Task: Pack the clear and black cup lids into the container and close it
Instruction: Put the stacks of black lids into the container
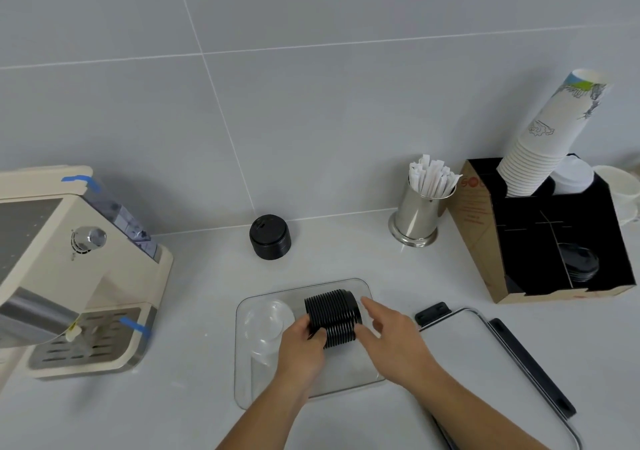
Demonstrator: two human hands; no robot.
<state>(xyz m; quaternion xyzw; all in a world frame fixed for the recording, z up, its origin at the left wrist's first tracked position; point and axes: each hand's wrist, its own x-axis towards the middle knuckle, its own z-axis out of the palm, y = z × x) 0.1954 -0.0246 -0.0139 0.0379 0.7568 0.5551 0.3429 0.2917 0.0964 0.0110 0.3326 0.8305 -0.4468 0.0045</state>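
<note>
A clear plastic container [367,288] sits open on the counter in front of me. Inside it, on the left, lies a row of clear cup lids [265,321]. A stack of black cup lids [334,314] lies on its side in the container's right half. My left hand [303,347] grips the near end of this black stack. My right hand [393,335] touches the stack's right side with fingers spread. The container's lid [464,342], clear with black clips, lies flat to the right. Another short stack of black lids [270,236] stands upright near the wall.
A cream coffee machine [69,269] stands at the left. A steel cup of wrapped stirrers [420,207] is at the back right. A cardboard organiser [540,238] holds stacked paper cups [550,138], white lids and some black lids.
</note>
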